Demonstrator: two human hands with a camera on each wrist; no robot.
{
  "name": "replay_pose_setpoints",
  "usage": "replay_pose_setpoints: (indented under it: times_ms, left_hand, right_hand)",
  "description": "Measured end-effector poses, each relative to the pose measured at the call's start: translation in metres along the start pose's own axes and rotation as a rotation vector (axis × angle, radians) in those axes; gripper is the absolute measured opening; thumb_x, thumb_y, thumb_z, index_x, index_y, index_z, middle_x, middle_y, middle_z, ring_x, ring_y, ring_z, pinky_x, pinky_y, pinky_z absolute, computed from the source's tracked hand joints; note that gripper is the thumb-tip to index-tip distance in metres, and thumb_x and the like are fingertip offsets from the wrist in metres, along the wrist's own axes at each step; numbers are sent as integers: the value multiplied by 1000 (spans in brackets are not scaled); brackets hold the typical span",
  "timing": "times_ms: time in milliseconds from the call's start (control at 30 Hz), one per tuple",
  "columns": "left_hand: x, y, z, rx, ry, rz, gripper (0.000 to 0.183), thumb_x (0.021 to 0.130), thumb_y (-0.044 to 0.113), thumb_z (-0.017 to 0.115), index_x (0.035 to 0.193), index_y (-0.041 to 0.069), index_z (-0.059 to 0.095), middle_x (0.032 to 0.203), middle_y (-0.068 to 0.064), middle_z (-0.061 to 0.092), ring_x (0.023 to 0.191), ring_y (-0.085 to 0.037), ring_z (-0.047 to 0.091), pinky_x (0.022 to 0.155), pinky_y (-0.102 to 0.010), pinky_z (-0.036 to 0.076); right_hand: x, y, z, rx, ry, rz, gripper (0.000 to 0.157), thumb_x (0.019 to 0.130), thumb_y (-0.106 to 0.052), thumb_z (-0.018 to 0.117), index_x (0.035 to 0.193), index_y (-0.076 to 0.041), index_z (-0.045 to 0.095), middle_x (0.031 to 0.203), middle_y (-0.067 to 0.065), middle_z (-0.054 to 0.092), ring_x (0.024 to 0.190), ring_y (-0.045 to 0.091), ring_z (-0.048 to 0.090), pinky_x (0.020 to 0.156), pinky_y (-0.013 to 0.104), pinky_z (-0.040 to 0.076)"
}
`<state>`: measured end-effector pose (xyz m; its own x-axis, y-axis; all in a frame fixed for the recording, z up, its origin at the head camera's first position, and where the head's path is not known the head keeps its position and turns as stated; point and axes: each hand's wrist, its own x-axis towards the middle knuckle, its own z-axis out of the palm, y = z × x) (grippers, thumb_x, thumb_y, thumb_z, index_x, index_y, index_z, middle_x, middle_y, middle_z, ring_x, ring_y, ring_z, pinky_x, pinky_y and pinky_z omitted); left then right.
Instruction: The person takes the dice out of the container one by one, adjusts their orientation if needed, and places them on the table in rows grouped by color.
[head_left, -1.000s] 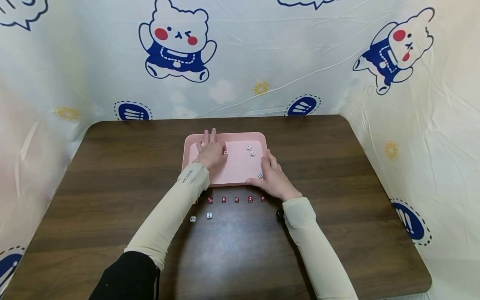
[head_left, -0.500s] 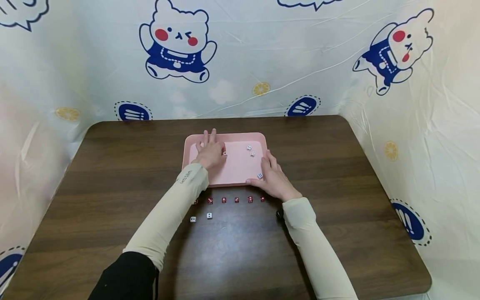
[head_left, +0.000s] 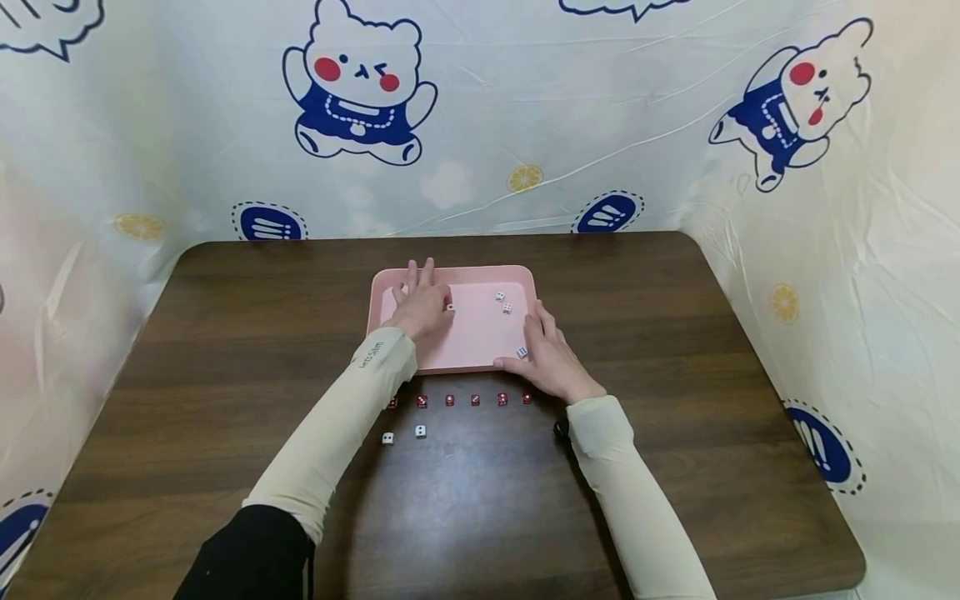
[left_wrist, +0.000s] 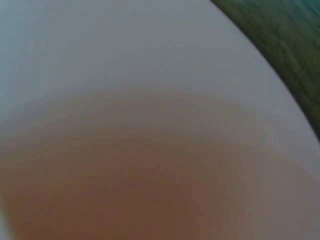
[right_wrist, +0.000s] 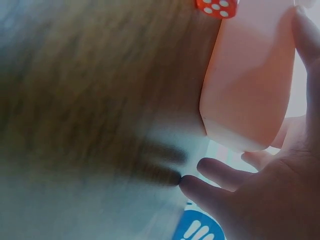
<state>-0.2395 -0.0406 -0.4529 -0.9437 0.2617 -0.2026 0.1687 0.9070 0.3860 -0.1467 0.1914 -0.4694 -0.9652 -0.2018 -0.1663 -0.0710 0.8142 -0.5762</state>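
Note:
Over the left half of a pink tray (head_left: 478, 346), my left hand (head_left: 420, 308) pinches a small white die (head_left: 450, 307) between thumb and index finger, the other fingers stretched out. My right hand (head_left: 551, 360) grips the tray's front right corner, thumb along the front edge and fingers on the right side. Inside the tray lie more white dice: a pair (head_left: 503, 302) at the back right and one die (head_left: 522, 352) by my right thumb. The right wrist view shows that hand (right_wrist: 270, 195) against the tray's outer wall (right_wrist: 245, 90). The left wrist view is too blurred to read.
A row of several red dice (head_left: 475, 400) lies on the brown table (head_left: 675, 500) in front of the tray; my left sleeve partly covers its left end. Nearer stand two white dice (head_left: 387, 438). A printed curtain (head_left: 480, 108) hangs behind the table and along its sides.
Hardly anything differs. The left hand and the white die at its fingertips have shifted very slightly toward me; the right hand stays on the tray corner.

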Motion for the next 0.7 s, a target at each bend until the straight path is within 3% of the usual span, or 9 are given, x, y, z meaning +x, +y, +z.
replay_pose_setpoints:
  times_ms: [700]
  left_hand:
    - [-14, 2, -16, 16, -15, 17, 14, 90, 20, 64, 86, 7, 67, 163, -19, 4, 149, -40, -9, 113, -68, 2]
  right_hand:
    - [-1, -3, -1, 0, -15, 3, 105, 80, -64, 65, 155, -10, 15, 164, 7, -6, 146, 37, 18, 112, 57, 30]
